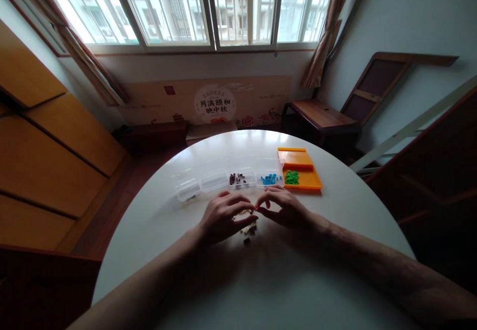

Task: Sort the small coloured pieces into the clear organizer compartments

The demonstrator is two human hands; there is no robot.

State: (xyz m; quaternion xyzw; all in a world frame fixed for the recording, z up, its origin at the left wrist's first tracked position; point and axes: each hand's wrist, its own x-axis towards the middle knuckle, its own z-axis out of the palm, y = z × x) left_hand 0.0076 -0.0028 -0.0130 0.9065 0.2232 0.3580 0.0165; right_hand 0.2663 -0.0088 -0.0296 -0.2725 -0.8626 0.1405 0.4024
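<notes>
My left hand is over the middle of the table, fingers curved, thumb and forefinger tips slightly apart. Facing it, my right hand pinches thumb and forefinger together; anything between them is too small to make out. The fingertips of both hands nearly meet. Beneath them lies a loose pile of small pale yellow pieces, partly hidden by my left hand. One dark small piece rests just nearer to me than the pile.
Clear plastic boxes with raised lids stand in a row beyond my hands: one holds dark brown pieces, another blue pieces. An orange tray at right holds green pieces. The round white table fronts a wooden chair.
</notes>
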